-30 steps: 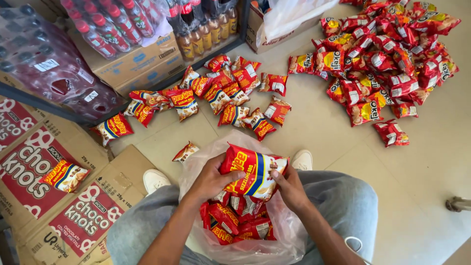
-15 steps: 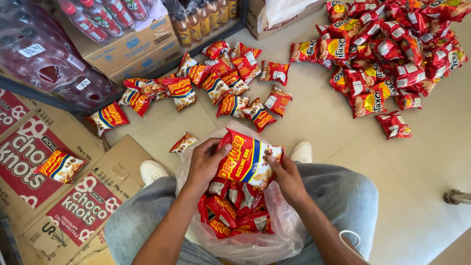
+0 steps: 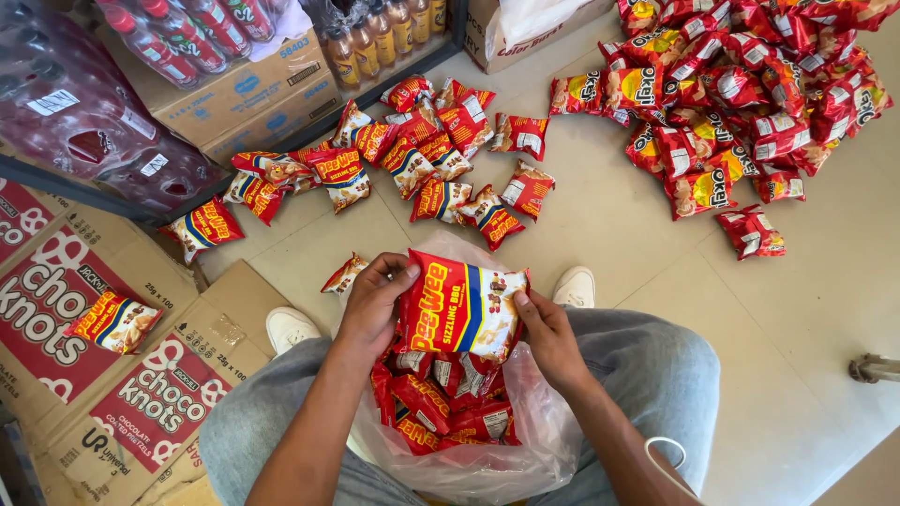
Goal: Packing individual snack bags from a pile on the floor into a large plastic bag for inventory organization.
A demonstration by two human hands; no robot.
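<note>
Low in the middle of the frame, the left hand (image 3: 370,309) and the right hand (image 3: 547,335) hold one red snack packet (image 3: 461,306) between them, fingers clamped on its left and right edges. The packet sits upright just above a clear plastic bag (image 3: 539,436) resting between the person's knees, already stuffed with more red packets. On the tiled floor, a loose scatter of similar packets (image 3: 412,159) lies above centre, a bigger heap (image 3: 731,84) at upper right, and flattened cardboard boxes (image 3: 122,375) at lower left
</note>
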